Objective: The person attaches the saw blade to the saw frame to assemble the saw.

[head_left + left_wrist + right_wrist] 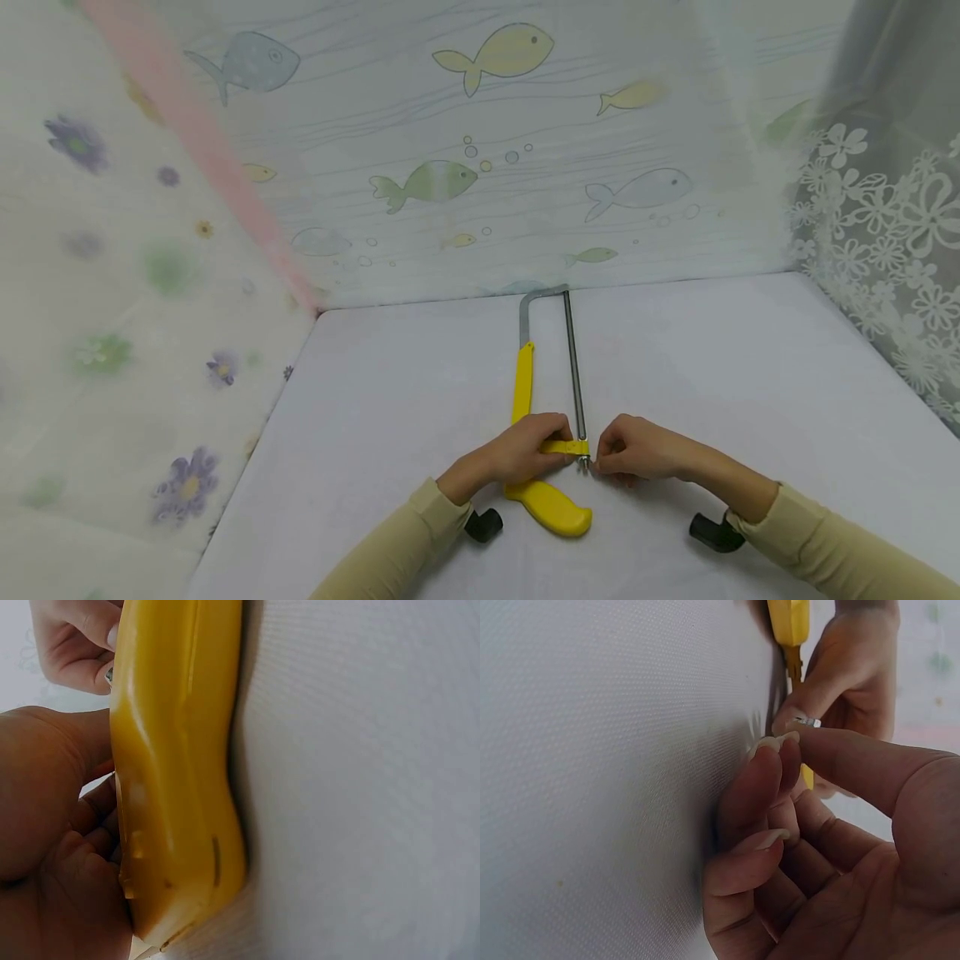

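Note:
A hacksaw (523, 379) with a yellow handle and grey front frame lies on the white table. My left hand (528, 442) grips the short yellow arm at its blade's near end, thumb over it. Its yellow handle (176, 765) fills the middle of the left wrist view, beside my left palm. A small metal wing nut (585, 466) sticks out at that end of the blade (574, 367). My right hand (637, 448) has curled fingers, with thumb and fingertips pinching at the wing nut's edge; the fingers partly hide the contact in the right wrist view.
Patterned cloth with fish (435, 182) hangs behind the table (405, 358), which has its far edge close to the saw's tip. Flowered cloth (97, 350) closes the left side, and lace (892, 225) the right. Black wrist-worn pieces (486, 526) sit under both forearms.

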A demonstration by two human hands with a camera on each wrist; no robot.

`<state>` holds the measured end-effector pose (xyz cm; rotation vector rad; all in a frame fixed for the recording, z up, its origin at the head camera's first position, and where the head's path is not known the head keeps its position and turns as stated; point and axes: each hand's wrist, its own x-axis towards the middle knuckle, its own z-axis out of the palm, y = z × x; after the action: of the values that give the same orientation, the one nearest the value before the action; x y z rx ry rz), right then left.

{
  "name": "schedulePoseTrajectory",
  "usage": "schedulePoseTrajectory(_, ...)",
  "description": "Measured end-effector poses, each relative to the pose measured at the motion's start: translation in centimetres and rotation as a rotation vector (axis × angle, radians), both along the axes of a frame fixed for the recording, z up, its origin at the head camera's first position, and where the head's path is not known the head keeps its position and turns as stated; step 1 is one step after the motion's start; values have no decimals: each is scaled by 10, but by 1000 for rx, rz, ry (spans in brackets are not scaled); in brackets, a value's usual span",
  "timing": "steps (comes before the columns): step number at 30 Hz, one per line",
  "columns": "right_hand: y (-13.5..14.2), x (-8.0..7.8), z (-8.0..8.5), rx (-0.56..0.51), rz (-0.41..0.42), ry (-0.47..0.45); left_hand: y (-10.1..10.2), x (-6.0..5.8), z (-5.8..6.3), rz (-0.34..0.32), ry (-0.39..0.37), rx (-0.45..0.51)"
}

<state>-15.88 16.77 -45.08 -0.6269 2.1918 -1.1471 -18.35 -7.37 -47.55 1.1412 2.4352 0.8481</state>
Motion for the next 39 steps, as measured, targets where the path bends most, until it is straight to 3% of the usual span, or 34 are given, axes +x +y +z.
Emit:
schedulePoseTrajectory(22, -8, -1, 2, -15, 12, -86, 0, -2, -3, -4, -15, 9)
schedulePoseTrajectory(39, -8, 0, 5, 4, -20, -75, 0, -1, -1, -7, -10, 13)
